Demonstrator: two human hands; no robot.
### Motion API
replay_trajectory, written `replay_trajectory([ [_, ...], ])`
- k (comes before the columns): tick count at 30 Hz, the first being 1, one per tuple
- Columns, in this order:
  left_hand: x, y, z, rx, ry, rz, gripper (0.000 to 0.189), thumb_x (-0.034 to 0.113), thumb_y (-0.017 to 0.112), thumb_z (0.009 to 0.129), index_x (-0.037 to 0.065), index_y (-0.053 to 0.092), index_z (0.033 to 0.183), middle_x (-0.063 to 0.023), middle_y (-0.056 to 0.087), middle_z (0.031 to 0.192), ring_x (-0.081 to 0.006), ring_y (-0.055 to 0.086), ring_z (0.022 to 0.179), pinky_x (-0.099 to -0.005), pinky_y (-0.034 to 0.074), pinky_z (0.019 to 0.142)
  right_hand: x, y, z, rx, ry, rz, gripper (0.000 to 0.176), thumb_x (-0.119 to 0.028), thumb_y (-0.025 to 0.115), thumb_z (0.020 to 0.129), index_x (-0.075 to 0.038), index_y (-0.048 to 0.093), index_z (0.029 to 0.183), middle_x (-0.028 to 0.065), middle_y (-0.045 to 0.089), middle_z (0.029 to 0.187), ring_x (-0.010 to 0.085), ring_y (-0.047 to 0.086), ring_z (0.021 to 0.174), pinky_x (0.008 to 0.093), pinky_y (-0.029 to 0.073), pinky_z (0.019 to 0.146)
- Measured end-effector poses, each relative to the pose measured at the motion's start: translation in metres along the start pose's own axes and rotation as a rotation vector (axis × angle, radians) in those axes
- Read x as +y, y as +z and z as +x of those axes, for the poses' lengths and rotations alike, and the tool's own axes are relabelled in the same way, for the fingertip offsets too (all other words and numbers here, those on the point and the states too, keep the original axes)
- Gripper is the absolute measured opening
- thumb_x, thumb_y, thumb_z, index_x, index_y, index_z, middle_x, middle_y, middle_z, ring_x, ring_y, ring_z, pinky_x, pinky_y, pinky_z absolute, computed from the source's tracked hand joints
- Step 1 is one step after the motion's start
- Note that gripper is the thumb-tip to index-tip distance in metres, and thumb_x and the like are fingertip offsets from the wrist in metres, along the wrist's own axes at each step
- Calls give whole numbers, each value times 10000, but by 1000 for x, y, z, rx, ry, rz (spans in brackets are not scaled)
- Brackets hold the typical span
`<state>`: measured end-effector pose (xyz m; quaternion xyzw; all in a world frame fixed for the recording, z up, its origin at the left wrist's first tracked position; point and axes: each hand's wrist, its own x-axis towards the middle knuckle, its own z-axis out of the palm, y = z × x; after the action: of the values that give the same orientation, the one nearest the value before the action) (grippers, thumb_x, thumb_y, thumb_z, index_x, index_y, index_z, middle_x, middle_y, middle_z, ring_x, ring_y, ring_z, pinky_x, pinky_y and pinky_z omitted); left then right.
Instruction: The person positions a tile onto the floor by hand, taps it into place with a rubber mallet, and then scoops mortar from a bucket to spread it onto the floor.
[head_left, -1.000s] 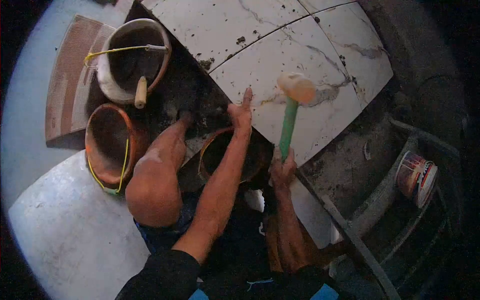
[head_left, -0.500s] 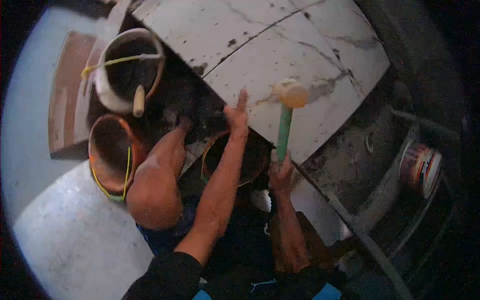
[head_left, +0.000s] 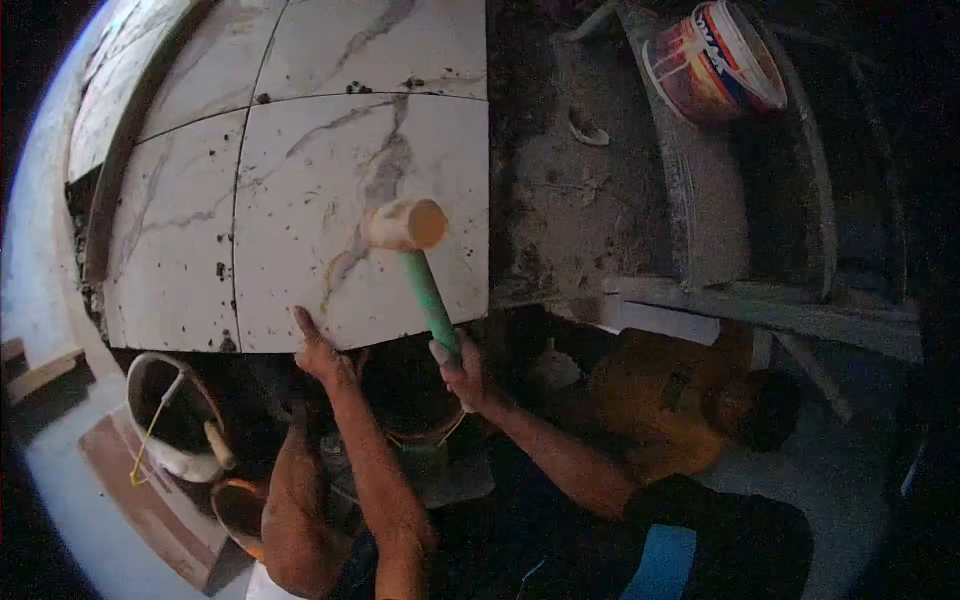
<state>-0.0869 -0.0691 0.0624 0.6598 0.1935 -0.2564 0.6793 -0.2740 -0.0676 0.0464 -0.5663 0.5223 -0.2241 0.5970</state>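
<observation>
My right hand (head_left: pixel 462 375) is wrapped round the green handle of a mallet (head_left: pixel 428 298). Its pale, yellowish head (head_left: pixel 405 225) is over a white marble-look floor tile (head_left: pixel 290 215) with grey and brown veins. At that tile's near edge is my left hand (head_left: pixel 325 360), one digit stretched onto the surface and the others partly hidden at the edge. Dark joints run between this tile and its neighbours, with small dark crumbs scattered about. Below the edge, between my forearms, a dark bucket (head_left: pixel 425 440) shows in part.
A whitish bucket (head_left: pixel 190 465) with a wooden-handled tool stands lower left, beside an orange-rimmed bucket (head_left: pixel 238 510). To the right are rough ground (head_left: pixel 570 220), timber bars (head_left: pixel 770 315) and a printed paint bucket (head_left: pixel 690 75). A person in an orange-brown top (head_left: pixel 650 400) is close by on the right.
My view has turned, so the tiles now fill the upper left and the paint bucket sits higher. The mallet remains in my right hand; my left stays by the tile edge.
</observation>
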Motion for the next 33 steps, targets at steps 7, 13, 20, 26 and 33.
replay_trajectory([
  [7, -36, -29, 44, -90, 134, 223, 540, 367, 668, 728, -121, 552, 930, -110, 596, 865, -136, 543, 627, -283, 488, 586, -24, -11, 3, 15, -10, 160, 398, -420, 502, 825, -39, 458, 933, -36, 399, 530, 60, 398, 418, 242, 359, 370],
  [13, -22, -11, 27, 61, 26, 179, 623, 452, 666, 699, -127, 555, 899, -124, 597, 839, -149, 554, 644, -285, 487, 594, 13, 7, 21, 143, -155, -177, 363, -385, 477, 847, -31, 468, 924, -20, 405, 500, 80, 401, 378, 250, 363, 360],
  [20, -19, -11, 24, -3, -25, 33, 593, 430, 679, 697, -134, 556, 837, -158, 598, 820, -191, 587, 644, -334, 506, 559, -67, 3, 56, 18, 102, 78, 336, -349, 448, 864, -14, 442, 843, 15, 444, 496, 113, 445, 353, 272, 384, 346],
  [26, -12, -3, 16, 15, -43, -37, 535, 367, 675, 724, -132, 544, 863, -153, 597, 845, -200, 588, 632, -328, 515, 560, -70, 10, 88, 62, 54, -81, 337, -353, 448, 861, -18, 442, 830, 24, 446, 504, 123, 450, 365, 275, 380, 354],
  [33, -20, -9, 26, -51, 5, -57, 541, 347, 679, 726, -137, 527, 912, -147, 596, 841, -199, 588, 652, -327, 512, 560, -85, 18, 106, 38, 130, 34, 384, -407, 437, 863, -26, 434, 813, 23, 440, 507, 131, 444, 362, 277, 378, 354],
])
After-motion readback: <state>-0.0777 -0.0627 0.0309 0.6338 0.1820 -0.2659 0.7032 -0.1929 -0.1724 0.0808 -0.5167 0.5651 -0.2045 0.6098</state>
